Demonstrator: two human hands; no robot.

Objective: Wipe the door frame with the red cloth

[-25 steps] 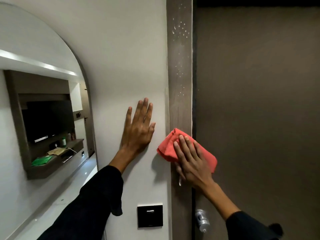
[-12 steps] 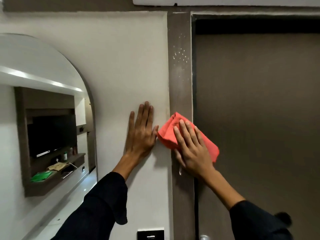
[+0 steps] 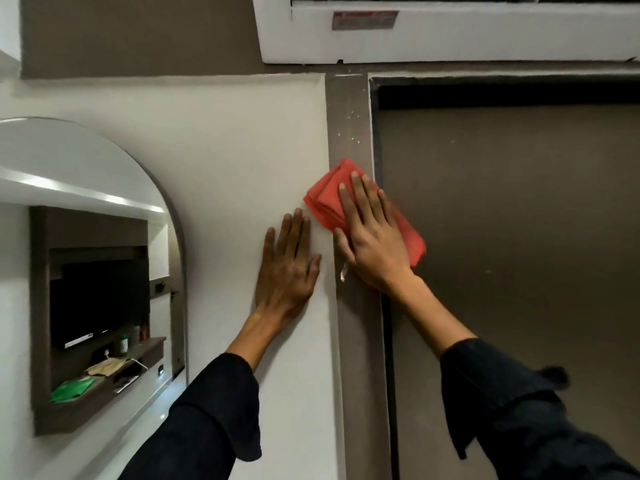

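The brown door frame (image 3: 356, 341) runs vertically through the middle of the head view, with white specks near its top. A folded red cloth (image 3: 327, 194) lies flat against the frame's upper part. My right hand (image 3: 372, 237) presses on the cloth with fingers spread, pointing up. My left hand (image 3: 287, 268) rests flat on the white wall just left of the frame, holding nothing, its fingertips close to the cloth's lower left edge.
A brown door (image 3: 512, 271) fills the right side. A white air conditioner (image 3: 433, 43) hangs above the frame's top. An arched mirror (image 3: 86, 271) on the left wall reflects a shelf and a dark screen.
My right hand has slid the red cloth upward along the frame. My view has tilted up, so the frame's top and the air conditioner now show. My left hand stays on the wall.
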